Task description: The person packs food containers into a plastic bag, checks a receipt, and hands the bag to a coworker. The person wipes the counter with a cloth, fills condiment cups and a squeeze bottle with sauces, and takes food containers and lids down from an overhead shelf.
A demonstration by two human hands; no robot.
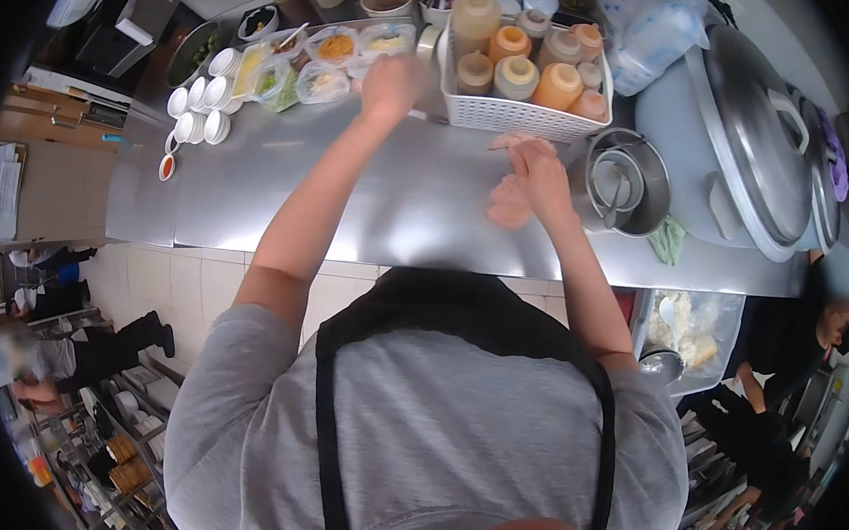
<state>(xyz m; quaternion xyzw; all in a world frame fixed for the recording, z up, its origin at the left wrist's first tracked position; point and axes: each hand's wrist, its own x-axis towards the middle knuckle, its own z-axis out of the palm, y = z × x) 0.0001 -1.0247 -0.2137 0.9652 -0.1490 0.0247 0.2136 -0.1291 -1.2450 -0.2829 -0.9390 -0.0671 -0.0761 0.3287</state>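
Observation:
My left hand [396, 90] reaches to the back of the steel counter, beside small plastic containers of chopped food [332, 49]. Motion smears its fingers, so what they hold, if anything, cannot be made out. Close to it, something thin and light [425, 117] lies by the white basket. My right hand [542, 175] is low over the counter in front of the basket, closed on a limp pale pink piece [508, 203]. Part of that piece shows on both sides of the fingers; its kind is unclear.
A white basket [508, 116] holds several sauce bottles. Right of my right hand stands a steel pot [658, 188] with a bowl inside, then a large lidded container [752, 138]. Stacked white cups [202, 94] stand left. Other people [51, 361] are at both sides.

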